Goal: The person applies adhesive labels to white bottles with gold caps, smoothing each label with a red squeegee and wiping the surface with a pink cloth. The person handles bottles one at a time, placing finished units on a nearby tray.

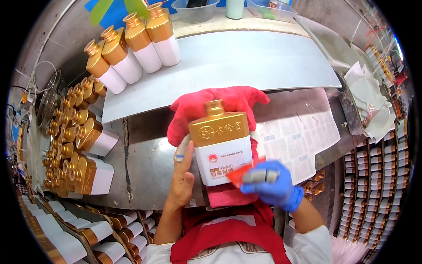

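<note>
Probably heavy, glossy and breakable, the gold-and-white bottle [221,147] at frame centre lies on a red towel [200,108], steadied by the flat-open left hand [181,178], while the blue-gloved right hand [272,185] pinches a red sticker [239,174].

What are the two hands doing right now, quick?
Left hand: open, flat against the side of the gold and white bottle.
Right hand: blue glove, closed on a small red label.

Lying flat on a red cloth at centre: a square white ceramic bottle with gold shoulder and cap [221,145], carrying a small round red seal and a rectangular gold-and-red front label [222,171]. Pressed against its lower right corner: a red triangular sticker [241,174]. Spread on the metal bench at right: pale printed label sheets [293,136]
</note>
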`<state>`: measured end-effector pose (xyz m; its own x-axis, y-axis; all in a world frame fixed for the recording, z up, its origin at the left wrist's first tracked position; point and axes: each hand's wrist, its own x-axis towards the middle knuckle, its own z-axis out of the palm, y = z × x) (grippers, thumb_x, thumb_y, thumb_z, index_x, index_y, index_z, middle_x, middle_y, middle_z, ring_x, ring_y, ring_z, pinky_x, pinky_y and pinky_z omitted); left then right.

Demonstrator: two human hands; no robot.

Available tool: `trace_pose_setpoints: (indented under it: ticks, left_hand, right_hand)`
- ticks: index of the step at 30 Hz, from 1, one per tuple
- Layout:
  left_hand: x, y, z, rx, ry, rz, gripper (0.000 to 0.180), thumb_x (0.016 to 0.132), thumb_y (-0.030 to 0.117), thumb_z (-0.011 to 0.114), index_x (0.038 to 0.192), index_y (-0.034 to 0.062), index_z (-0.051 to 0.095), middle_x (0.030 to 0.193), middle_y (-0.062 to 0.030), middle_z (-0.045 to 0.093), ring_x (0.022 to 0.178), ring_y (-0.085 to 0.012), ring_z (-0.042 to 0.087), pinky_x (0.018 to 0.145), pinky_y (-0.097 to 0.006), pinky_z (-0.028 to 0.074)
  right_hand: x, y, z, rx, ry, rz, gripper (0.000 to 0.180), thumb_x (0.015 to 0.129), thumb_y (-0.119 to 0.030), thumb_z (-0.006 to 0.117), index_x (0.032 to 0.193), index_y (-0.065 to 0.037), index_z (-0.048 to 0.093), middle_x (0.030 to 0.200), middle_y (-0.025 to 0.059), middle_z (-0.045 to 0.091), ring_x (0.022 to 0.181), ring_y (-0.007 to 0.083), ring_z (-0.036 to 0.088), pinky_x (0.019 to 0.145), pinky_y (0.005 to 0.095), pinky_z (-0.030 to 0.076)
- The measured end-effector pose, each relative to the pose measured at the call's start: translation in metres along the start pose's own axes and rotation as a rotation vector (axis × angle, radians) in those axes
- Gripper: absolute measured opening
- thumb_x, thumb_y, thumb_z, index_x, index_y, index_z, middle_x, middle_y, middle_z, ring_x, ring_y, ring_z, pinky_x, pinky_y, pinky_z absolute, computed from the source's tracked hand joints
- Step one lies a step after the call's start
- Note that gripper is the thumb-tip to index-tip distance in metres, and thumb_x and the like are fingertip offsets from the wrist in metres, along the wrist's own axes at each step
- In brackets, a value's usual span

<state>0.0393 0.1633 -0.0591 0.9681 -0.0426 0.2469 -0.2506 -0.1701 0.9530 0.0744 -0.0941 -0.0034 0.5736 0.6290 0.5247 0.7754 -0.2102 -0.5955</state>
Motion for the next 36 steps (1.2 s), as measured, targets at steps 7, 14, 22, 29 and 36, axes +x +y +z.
trace_pose_setpoints:
  ticks: [7,14,22,29,36]
  left_hand:
    - [0.003,0.010,-0.004,0.135,-0.030,0.045,0.076,0.097,0.057,0.029,0.147,-0.0001,0.027,0.152,-0.0210,0.023,0.141,-0.0331,0.021,0.114,-0.041,0.010]
    - [-0.006,0.009,0.008,-0.189,0.036,-0.191,0.097,0.086,0.072,0.036,0.151,0.0048,0.010,0.152,-0.0145,0.026,0.136,-0.0276,0.031,0.111,-0.040,0.025]
    - [-0.003,-0.002,0.008,-0.063,0.125,-0.101,0.092,0.089,0.070,0.031,0.147,-0.0012,0.024,0.150,-0.0156,0.029,0.134,-0.0279,0.036,0.109,-0.042,0.030]
    - [0.004,-0.006,0.014,-0.103,0.251,0.063,0.072,0.099,0.050,0.031,0.138,-0.0102,0.034,0.142,-0.0213,0.040,0.128,-0.0319,0.043,0.106,-0.043,0.035]
    - [-0.005,-0.027,0.002,-0.088,0.333,0.094,0.065,0.100,0.044,0.033,0.137,-0.0095,0.034,0.138,-0.0224,0.043,0.124,-0.0329,0.046,0.104,-0.043,0.039]
  right_hand:
    - [0.026,-0.019,0.014,-0.171,0.131,0.008,0.027,0.071,-0.007,0.072,0.096,-0.016,0.071,0.087,0.0030,0.068,0.071,0.0197,0.064,0.064,0.0306,0.052]
    - [-0.010,-0.038,0.062,-0.066,-0.148,-0.108,0.027,0.080,-0.016,0.065,0.106,-0.014,0.069,0.094,0.0014,0.066,0.079,0.0181,0.064,0.065,0.0299,0.051]
    - [-0.017,-0.029,0.036,0.065,-0.299,0.013,0.032,0.084,-0.015,0.058,0.116,-0.012,0.061,0.108,0.0076,0.061,0.095,0.0270,0.060,0.075,0.0351,0.050]
    - [-0.080,0.051,-0.087,0.167,0.508,1.113,0.021,0.092,-0.016,0.057,0.082,0.002,0.064,0.073,0.0046,0.063,0.074,0.0091,0.058,0.070,0.0260,0.048]
    - [-0.095,0.154,-0.152,-0.614,0.188,0.960,0.048,0.085,-0.015,0.051,0.131,-0.030,0.055,0.083,0.0108,0.056,0.069,0.0298,0.058,0.068,0.0369,0.050]
